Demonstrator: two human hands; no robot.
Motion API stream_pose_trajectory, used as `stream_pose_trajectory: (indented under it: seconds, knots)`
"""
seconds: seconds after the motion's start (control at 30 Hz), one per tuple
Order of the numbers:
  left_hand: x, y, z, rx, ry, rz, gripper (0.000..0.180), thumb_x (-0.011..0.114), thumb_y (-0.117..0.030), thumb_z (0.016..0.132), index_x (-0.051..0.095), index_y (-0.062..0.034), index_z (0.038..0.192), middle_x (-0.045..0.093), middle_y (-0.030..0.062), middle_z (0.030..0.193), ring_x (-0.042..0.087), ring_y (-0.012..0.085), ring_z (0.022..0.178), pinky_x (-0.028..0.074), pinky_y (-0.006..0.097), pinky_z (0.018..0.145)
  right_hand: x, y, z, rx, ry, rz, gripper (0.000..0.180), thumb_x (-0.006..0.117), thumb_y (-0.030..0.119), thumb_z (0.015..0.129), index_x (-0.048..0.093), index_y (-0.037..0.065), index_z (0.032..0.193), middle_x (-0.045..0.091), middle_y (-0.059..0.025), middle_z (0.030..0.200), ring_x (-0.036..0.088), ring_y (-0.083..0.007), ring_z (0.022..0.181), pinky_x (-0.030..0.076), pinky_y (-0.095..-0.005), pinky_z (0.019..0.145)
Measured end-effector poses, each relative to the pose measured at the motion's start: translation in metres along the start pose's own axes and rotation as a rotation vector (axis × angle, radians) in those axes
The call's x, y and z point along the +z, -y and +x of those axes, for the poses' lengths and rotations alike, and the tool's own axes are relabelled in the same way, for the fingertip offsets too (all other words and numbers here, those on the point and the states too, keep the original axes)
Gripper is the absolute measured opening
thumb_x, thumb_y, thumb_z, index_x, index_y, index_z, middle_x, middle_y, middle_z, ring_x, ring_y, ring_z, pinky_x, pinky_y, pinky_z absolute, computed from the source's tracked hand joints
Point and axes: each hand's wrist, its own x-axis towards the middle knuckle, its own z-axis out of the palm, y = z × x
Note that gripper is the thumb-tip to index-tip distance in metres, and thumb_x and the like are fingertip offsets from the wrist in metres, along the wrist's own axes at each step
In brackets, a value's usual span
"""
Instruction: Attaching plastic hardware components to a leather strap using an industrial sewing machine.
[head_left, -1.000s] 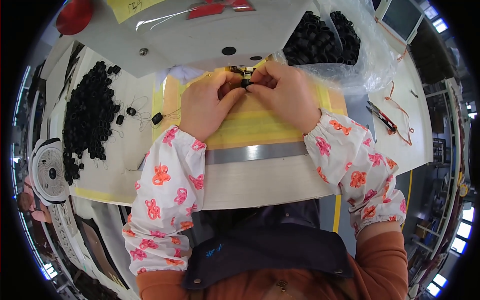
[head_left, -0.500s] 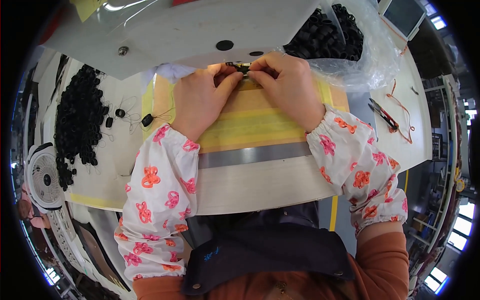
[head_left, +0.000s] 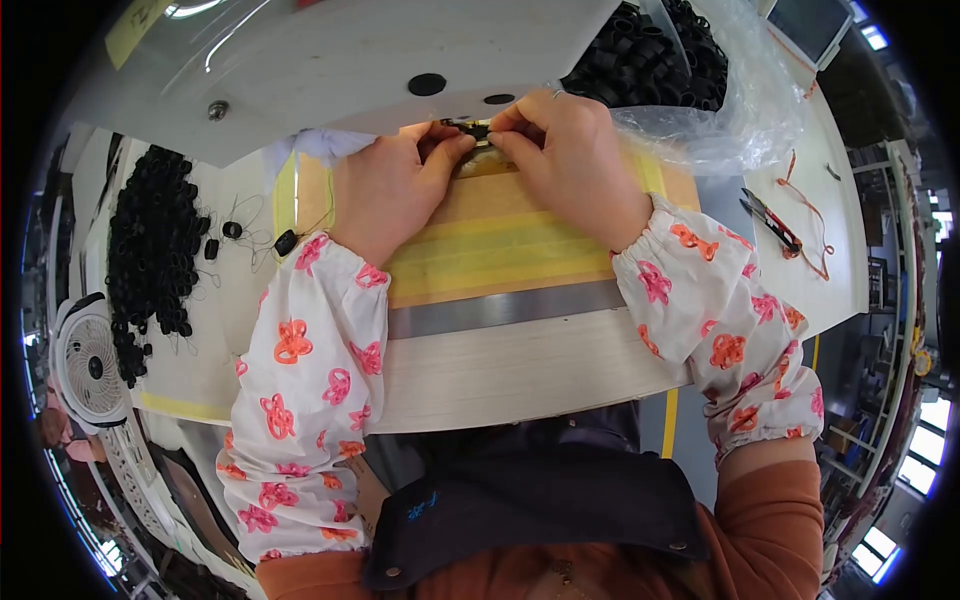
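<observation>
Under the front of a white sewing machine point(head_left: 340, 70), both my hands meet at the lit working spot. The thumb and forefinger of my left hand point(head_left: 385, 195) pinch the left side of a small black piece point(head_left: 475, 131), which looks like one of the black fabric loops. From the other side, my right hand point(head_left: 578, 165) pinches it at its right edge. Most of the piece is hidden by my fingertips and the machine. Below the hands lies a work plate covered in yellow and tan tape point(head_left: 500, 245).
Left on the table is a heap of sewn black loops point(head_left: 150, 240) with trailing threads; a few single loops point(head_left: 286, 242) lie near my left wrist. A clear plastic bag point(head_left: 755, 95) of black loops point(head_left: 645, 60) stands back right. Thread snips point(head_left: 772, 222) and orange cord point(head_left: 815, 225) lie right.
The view has shifted a little, so the machine sits slightly higher and further left. Both hands keep their pinch by the small black piece, with only slight finger movement.
</observation>
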Motion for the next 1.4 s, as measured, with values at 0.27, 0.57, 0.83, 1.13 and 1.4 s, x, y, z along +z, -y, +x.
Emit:
stream_pose_trajectory:
  seconds: [0.27, 0.57, 0.83, 1.13, 1.4]
  knots:
    - [-0.004, -0.004, 0.0, -0.073, 0.066, 0.009, 0.029, 0.056, -0.035, 0.078, 0.065, -0.0082, 0.083, 0.061, 0.0084, 0.062, 0.058, 0.0227, 0.056, 0.044, 0.031, 0.052, -0.005, 0.004, 0.004, 0.102, 0.041, 0.028, 0.011, 0.064, 0.001, 0.064, 0.054, -0.002, 0.066, 0.056, -0.0151, 0.062, 0.056, -0.0299, 0.056, 0.044, -0.0341, 0.051]
    - [-0.01, -0.005, -0.002, -0.187, 0.087, -0.088, 0.031, 0.062, -0.03, 0.077, 0.062, 0.001, 0.08, 0.058, 0.0064, 0.06, 0.051, 0.0123, 0.052, 0.04, 0.026, 0.051, -0.001, 0.009, 0.007, 0.137, 0.07, 0.015, 0.011, 0.064, 0.001, 0.064, 0.054, -0.002, 0.066, 0.055, -0.0146, 0.058, 0.055, -0.0286, 0.053, 0.044, -0.033, 0.049]
    - [-0.008, -0.002, -0.002, -0.21, 0.119, -0.041, 0.031, 0.057, -0.037, 0.077, 0.063, -0.0075, 0.084, 0.061, 0.0024, 0.063, 0.058, 0.0148, 0.056, 0.042, 0.026, 0.052, -0.004, 0.007, 0.007, 0.229, 0.116, 0.008, 0.015, 0.066, 0.008, 0.067, 0.061, -0.005, 0.071, 0.06, -0.0125, 0.061, 0.057, -0.0185, 0.051, 0.044, -0.0264, 0.05]
    - [-0.008, 0.004, 0.004, -0.118, 0.104, 0.019, 0.032, 0.056, -0.038, 0.077, 0.064, -0.0079, 0.084, 0.062, 0.005, 0.065, 0.06, 0.0194, 0.059, 0.044, 0.029, 0.053, -0.004, 0.006, 0.012, 0.166, 0.081, -0.024, 0.014, 0.065, 0.009, 0.067, 0.059, -0.003, 0.068, 0.059, -0.0137, 0.061, 0.058, -0.0228, 0.054, 0.045, -0.0302, 0.052]
    - [0.0, -0.004, -0.017, 0.196, 0.009, 0.091, 0.008, 0.054, -0.015, 0.069, 0.057, -0.0112, 0.075, 0.057, 0.0127, 0.063, 0.057, 0.0335, 0.062, 0.042, 0.045, 0.056, -0.015, -0.01, -0.008, 0.206, 0.056, -0.043, 0.019, 0.063, 0.013, 0.076, 0.058, -0.006, 0.078, 0.058, -0.0078, 0.064, 0.053, -0.0115, 0.054, 0.042, -0.0239, 0.054]
